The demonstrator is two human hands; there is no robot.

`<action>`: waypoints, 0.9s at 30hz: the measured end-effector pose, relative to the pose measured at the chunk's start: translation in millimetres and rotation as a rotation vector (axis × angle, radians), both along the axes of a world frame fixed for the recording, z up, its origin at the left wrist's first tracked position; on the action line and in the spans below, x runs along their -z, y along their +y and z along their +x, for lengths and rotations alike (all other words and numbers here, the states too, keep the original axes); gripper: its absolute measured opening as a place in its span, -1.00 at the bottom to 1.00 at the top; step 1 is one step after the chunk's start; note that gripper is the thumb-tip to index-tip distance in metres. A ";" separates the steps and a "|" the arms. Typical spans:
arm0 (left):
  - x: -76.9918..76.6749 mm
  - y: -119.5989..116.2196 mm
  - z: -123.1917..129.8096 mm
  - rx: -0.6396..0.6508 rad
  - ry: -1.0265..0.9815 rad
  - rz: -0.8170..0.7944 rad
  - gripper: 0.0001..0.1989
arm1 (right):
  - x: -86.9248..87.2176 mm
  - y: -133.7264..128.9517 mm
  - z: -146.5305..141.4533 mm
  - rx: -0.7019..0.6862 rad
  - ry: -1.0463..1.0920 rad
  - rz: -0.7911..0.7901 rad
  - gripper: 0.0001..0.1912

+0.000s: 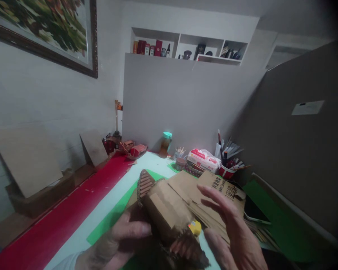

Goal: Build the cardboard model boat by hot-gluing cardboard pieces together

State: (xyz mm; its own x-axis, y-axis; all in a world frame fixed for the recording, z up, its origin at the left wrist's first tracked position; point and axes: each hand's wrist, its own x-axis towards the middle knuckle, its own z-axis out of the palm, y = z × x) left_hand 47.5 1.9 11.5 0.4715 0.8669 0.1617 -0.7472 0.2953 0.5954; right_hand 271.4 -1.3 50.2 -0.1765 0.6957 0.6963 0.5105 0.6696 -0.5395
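Observation:
A brown cardboard model (170,210), box-shaped with ridged corrugated pieces at its two ends, is tilted above the table in front of me. My left hand (121,240) grips its left side, the thumb lying against the cardboard and the other fingers mostly hidden beneath. To the right of it, my right hand (231,228) is raised, empty, with thumb and fingers apart and not touching the model. Between the model and that hand shows a small yellow object (195,227), whose kind I cannot make out.
Flat cardboard sheets (211,183) are piled behind my right hand, a dark phone-like device (255,210) beside them. Farther back stand a pack of tissues (204,160), a pen holder (227,170), a toothpick jar (179,152) and a bottle with a turquoise lid (165,144). A grey partition (183,101) rises behind.

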 end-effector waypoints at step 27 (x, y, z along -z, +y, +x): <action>-4.9 -2.0 4.4 -0.056 0.190 0.013 -0.45 | 31.3 25.4 -17.2 -0.154 -0.296 0.381 -0.60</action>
